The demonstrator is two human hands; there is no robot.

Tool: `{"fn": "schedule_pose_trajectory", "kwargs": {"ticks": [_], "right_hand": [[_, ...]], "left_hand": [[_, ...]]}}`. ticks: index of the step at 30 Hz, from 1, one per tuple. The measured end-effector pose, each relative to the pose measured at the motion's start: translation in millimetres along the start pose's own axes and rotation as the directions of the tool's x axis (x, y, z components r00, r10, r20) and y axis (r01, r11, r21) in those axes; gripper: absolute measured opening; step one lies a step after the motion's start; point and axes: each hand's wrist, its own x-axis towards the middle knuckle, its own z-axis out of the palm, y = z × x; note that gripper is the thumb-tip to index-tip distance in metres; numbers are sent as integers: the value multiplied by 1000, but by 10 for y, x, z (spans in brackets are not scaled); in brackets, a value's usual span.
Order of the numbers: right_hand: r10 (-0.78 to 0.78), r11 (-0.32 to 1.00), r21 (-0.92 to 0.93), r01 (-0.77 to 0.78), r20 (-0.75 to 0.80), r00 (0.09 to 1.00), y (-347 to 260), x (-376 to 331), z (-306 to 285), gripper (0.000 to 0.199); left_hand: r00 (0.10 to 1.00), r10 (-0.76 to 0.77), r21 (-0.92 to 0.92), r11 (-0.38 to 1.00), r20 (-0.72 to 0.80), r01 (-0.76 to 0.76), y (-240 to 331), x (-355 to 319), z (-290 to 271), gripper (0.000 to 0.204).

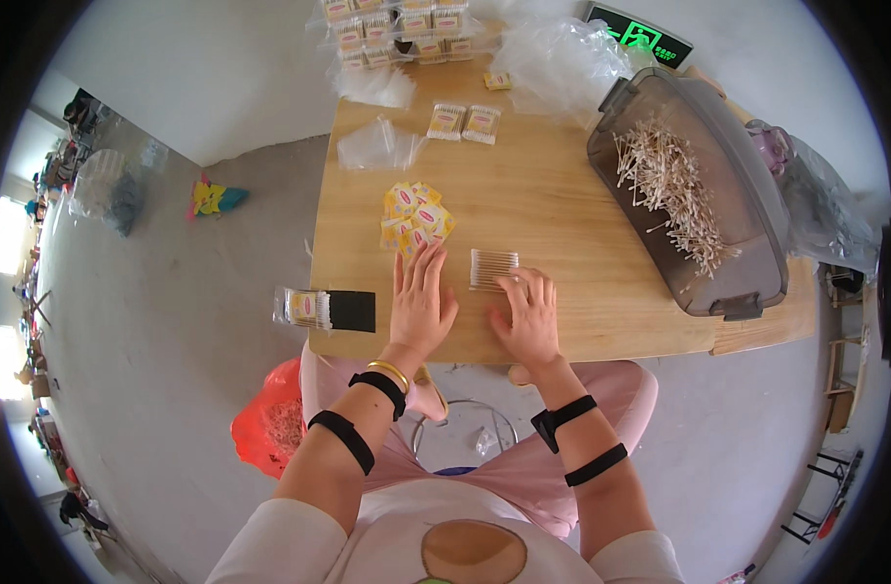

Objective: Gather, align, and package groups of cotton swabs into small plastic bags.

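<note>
My left hand point(421, 304) lies with its fingers stretched out, the fingertips at the near edge of a loose pile of yellow and white paper cards point(416, 214). To the right, a small row of cotton swabs point(492, 269) is lined up side by side on the wooden table point(601, 311). My right hand point(529, 316) rests at the swabs' near right corner, its fingers apart and the index fingertip close to or touching them. Left of my left hand, a clear bag with a yellow-labelled swab pack point(307, 309) lies against a black flat piece point(352, 311).
A grey translucent bin point(660, 234) of loose swabs stands at the right. Two filled swab packs point(464, 123), clear plastic bags point(380, 144) and stacked bagged packs point(397, 31) lie toward the back. A red plastic bag point(270, 419) is below the table's left front.
</note>
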Motion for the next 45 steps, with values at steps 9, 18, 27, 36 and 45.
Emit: {"fn": "schedule_pose_trajectory", "kwargs": {"ticks": [9,18,27,36,45], "right_hand": [[-85,996,-35,84,-23,996,-1,21,24,34],[-74,997,-27,74,-5,997,0,30,25,35],[-75,997,-37,74,-22,997,10,37,25,37],[-43,999,-21,43,-8,999,-5,48,14,41],[-29,999,-27,29,-9,1000,-16,66,12,38]], "left_hand": [[998,-63,29,998,4,63,-26,9,66,59],[997,-78,72,995,28,76,-10,19,76,60],[997,-73,89,994,29,70,6,31,64,59],[997,-74,101,992,37,70,14,18,60,59],[996,-82,115,990,44,77,7,12,73,58]]}}
